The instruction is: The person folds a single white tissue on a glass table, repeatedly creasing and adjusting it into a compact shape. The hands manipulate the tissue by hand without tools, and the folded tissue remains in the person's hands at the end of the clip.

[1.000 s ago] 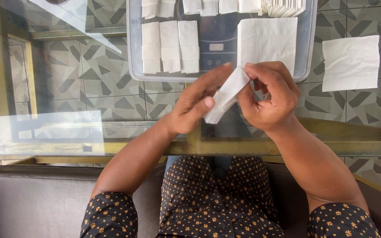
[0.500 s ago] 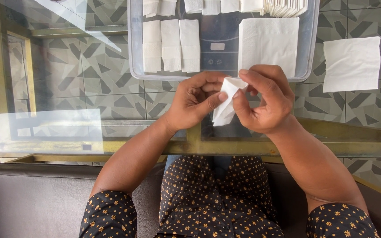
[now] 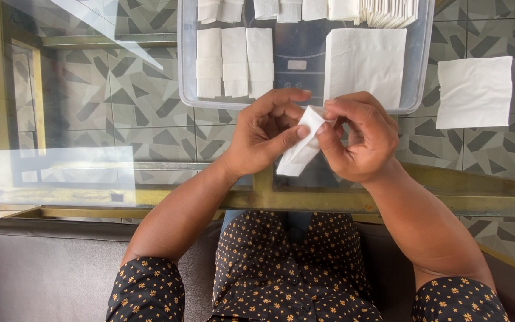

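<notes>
Both my hands hold one folded white paper napkin [image 3: 300,148] above the glass table's near edge. My left hand [image 3: 264,132] pinches its top and left side with thumb and fingers. My right hand [image 3: 360,138] grips its upper right corner, fingers curled over it. The napkin is a narrow folded strip, tilted, its lower end hanging free. Just beyond my hands lies a clear plastic tray [image 3: 187,71] with three folded napkins [image 3: 233,62] side by side and an unfolded white napkin [image 3: 365,64].
A flat square napkin [image 3: 473,92] lies on the glass table [image 3: 90,119] to the right of the tray. More folded napkins and a stack [image 3: 388,11] line the tray's far side. A gold table frame [image 3: 257,200] runs along the near edge.
The napkin strip was longer and stretched between my hands; now it is folded shorter and my hands have drawn closer together around it.
</notes>
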